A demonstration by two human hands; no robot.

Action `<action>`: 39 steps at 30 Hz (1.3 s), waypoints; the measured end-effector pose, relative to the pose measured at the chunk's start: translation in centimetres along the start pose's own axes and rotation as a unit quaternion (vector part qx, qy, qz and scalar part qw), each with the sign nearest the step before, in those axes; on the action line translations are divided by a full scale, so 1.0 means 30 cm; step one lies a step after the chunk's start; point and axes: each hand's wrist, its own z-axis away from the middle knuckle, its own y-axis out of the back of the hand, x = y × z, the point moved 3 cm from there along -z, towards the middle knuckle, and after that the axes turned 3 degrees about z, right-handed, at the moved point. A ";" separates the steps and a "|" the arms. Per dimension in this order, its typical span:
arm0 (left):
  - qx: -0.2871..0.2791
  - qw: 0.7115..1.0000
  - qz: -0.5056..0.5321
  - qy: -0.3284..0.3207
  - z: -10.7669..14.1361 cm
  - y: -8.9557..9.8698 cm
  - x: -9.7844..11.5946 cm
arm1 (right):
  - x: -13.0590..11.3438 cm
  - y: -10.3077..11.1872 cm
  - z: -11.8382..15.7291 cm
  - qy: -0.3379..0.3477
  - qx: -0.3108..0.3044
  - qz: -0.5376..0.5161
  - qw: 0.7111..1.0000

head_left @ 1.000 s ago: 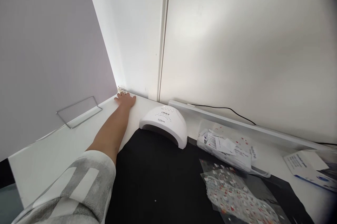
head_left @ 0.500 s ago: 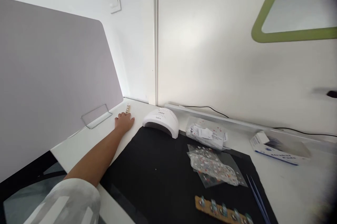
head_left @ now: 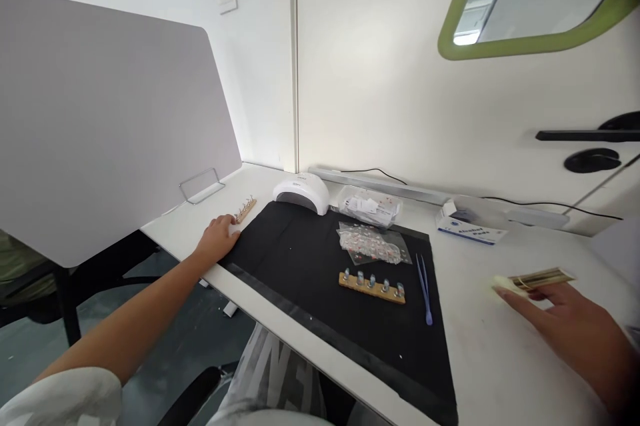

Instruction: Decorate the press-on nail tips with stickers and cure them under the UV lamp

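Note:
My left hand rests at the mat's left edge, its fingers around the near end of a small wooden strip with metal pegs. At the right, my right hand pinches a flat gold-coloured packet with a pale, blurred piece at its left end. On the black mat lies another wooden strip bearing several bluish nail tips. Blue tweezers are to the right of it. Clear bags of small decorations lie behind the strip.
A white nail lamp stands at the mat's back edge. Beside it are a plastic pouch and an alcohol pads box. A grey divider panel with a wire stand rises at the left.
The view has shifted to the right and back. My left hand has come nearer with the pegged strip. My right hand has come into view holding the gold-coloured packet.

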 end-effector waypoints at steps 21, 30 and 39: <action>-0.012 0.998 0.062 -0.026 0.010 0.033 0.146 | -0.080 0.034 0.021 -0.089 -0.017 0.012 0.996; -0.053 0.996 0.020 -0.075 -0.165 -0.110 0.429 | -0.088 0.038 0.046 -0.087 0.010 0.005 0.996; -0.038 0.999 0.033 -0.003 -0.310 -0.162 0.501 | -0.094 0.045 0.029 -0.078 -0.012 0.008 0.997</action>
